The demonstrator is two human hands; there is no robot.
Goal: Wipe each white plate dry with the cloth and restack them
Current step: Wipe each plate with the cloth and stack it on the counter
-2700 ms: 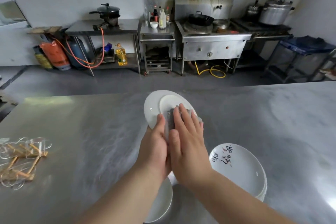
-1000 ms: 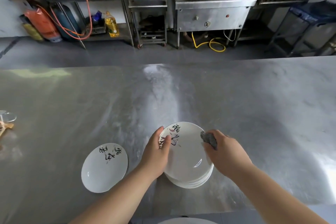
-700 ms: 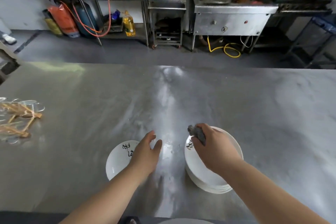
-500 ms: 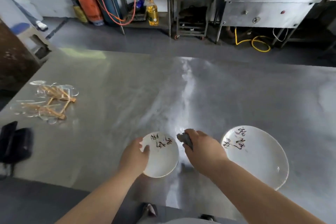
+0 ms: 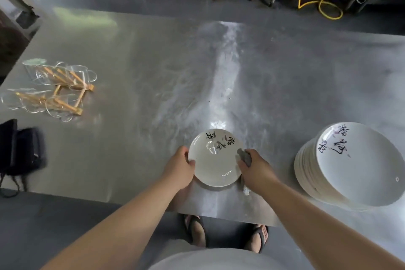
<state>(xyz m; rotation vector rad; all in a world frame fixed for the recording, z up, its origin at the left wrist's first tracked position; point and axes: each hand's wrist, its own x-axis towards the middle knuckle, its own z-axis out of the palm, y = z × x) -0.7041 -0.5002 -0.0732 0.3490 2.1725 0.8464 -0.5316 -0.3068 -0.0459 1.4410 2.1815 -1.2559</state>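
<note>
Off the stack (image 5: 350,166): my left hand (image 5: 180,169) grips the small plate (image 5: 215,160), my right hand (image 5: 255,171) (clutching the cloth (image 5: 244,156)) joins it, so wiping comes next.

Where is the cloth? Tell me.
Head view: the cloth is pinched in the right hand, at the single plate's right rim, left of the stack.

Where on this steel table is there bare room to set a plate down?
Bare steel spans the table beyond the single plate, and lies between it and the glassware. A narrower strip separates the right hand from the plate stack. Crowded: left edge, with glassware and a black pouch.
</note>
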